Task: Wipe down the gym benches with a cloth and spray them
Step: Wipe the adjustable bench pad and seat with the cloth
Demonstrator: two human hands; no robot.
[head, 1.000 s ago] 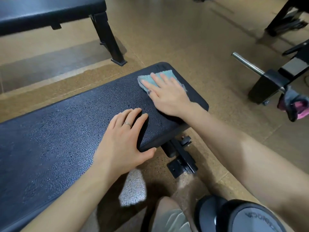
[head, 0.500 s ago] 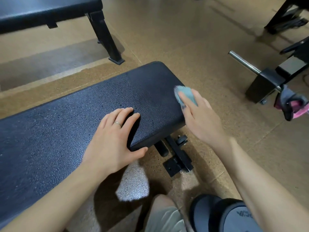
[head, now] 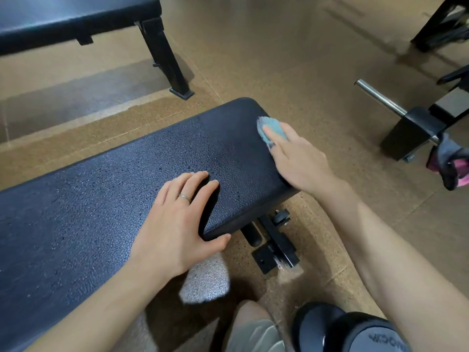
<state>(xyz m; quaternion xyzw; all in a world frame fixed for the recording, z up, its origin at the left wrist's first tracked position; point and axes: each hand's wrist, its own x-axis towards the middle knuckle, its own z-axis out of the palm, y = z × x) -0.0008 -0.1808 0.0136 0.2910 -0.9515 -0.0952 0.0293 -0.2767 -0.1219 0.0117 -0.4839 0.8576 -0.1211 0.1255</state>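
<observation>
Fingers [head: 275,137] of right hand [head: 302,161] press cloth [head: 270,127] against black bench [head: 101,199]; left hand [head: 177,224] lies flat.

two benches [head: 101,199] [head: 63,19], one cloth [head: 272,128], two hands [head: 177,224] [head: 299,158], one dumbbell [head: 355,331]

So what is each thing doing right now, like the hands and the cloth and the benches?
Left hand: flat on the bench, fingers straight, thumb under the edge.
Right hand: pressing the cloth against the bench's end.
Cloth: blue, bunched under the right hand's fingers.
Near bench: padded top speckled with droplets.
Far bench: standing untouched.
</observation>
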